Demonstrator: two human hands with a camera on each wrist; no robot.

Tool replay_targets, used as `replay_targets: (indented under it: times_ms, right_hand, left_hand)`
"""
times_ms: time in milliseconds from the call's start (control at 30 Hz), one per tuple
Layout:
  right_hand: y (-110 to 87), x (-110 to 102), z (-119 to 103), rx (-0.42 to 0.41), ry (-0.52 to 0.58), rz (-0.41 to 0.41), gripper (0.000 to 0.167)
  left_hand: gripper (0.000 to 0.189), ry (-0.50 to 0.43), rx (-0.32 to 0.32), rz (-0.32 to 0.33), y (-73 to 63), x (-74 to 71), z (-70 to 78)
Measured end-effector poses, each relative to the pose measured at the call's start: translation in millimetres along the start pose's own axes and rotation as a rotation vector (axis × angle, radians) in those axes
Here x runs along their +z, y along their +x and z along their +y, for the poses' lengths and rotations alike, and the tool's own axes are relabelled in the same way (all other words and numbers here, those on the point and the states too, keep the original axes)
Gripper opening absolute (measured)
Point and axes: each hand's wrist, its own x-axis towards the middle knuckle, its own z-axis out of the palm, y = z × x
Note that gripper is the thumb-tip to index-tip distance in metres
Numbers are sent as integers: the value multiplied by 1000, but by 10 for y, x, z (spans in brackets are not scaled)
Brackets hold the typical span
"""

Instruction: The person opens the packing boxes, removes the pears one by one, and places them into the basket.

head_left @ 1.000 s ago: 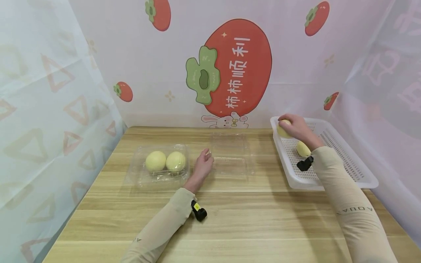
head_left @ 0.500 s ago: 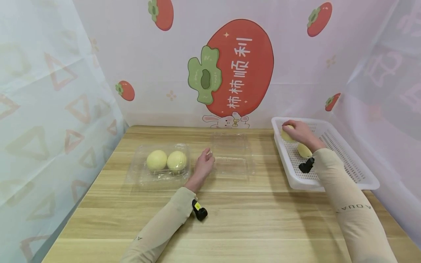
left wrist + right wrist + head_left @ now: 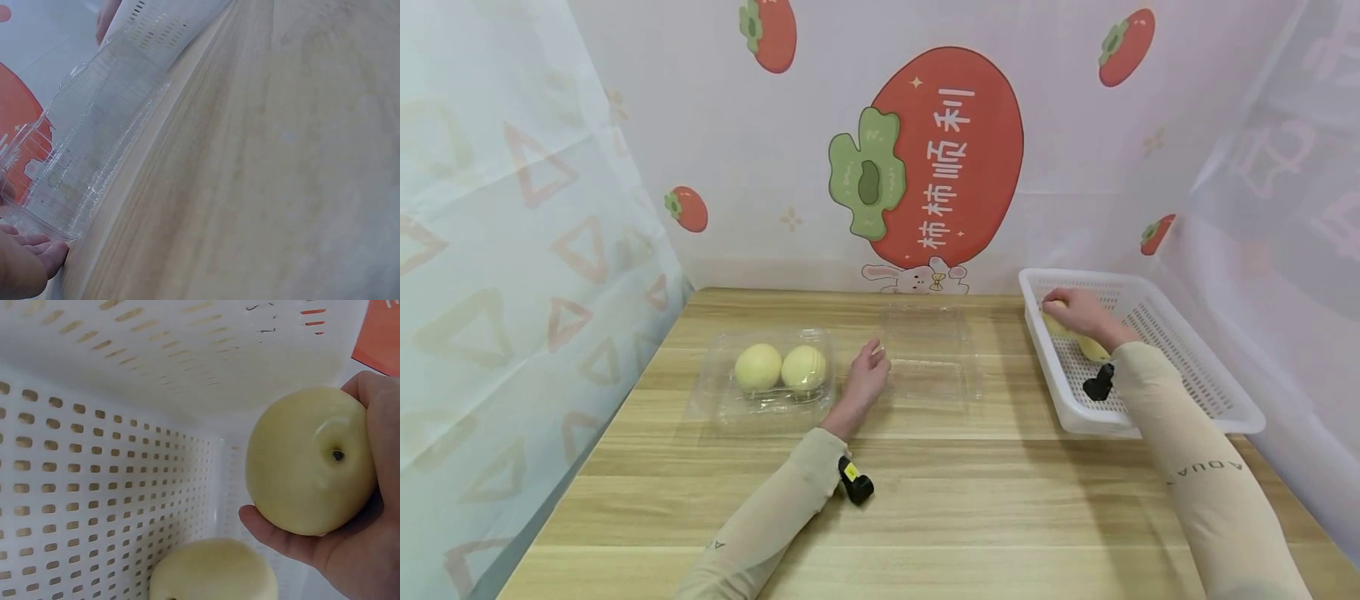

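My right hand (image 3: pixel 1078 312) reaches into the white basket and grips a pale yellow pear (image 3: pixel 306 459), its fingers and thumb around the fruit. In the right wrist view a second pear (image 3: pixel 212 575) lies below it on the basket floor. On the table, my left hand (image 3: pixel 867 377) rests with relaxed fingers at the left edge of a clear plastic clamshell box (image 3: pixel 928 379), whose lid stands open. Fingertips (image 3: pixel 53 253) touch the box's side in the left wrist view. Left of that hand, another clear box (image 3: pixel 775 408) contains two pears (image 3: pixel 758 367).
The white perforated basket (image 3: pixel 1243 408) stands at the right back of the wooden table (image 3: pixel 955 500). A printed backdrop (image 3: pixel 760 150) rises behind the table. Fabric sheets hang along the left and right sides.
My right hand has shifted slightly right and lower inside the basket with the pear in its grip. The left hand stays at the box's edge.
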Motion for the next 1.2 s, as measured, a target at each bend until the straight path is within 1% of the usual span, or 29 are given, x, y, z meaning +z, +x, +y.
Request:
replay_targets:
  times_ms: [300, 467, 600, 700, 833, 967, 1200]
  right_hand:
    - [-49, 40, -24, 4, -6, -82, 37]
    - [-49, 79, 22, -31, -68, -100, 37]
    - [-59, 102, 24, -44, -91, -101, 37]
    - [-68, 107, 6, -26, -88, -113, 37]
    - [-74, 106, -16, 0, -97, -149, 38]
    - [-66, 110, -14, 2, -106, -175, 36]
    - [-58, 107, 31, -56, -105, -165, 30]
  left_hand:
    - [62, -16, -8, -10, -4, 8, 4]
    - [61, -8, -3, -5, -2, 15, 2]
    - [61, -4, -12, -6, -13, 13, 10]
    - [61, -9, -18, -6, -16, 10, 14]
    - [62, -18, -23, -9, -20, 11, 13]
    - [62, -21, -21, -13, -19, 11, 7]
    - [63, -37, -17, -8, -14, 11, 2]
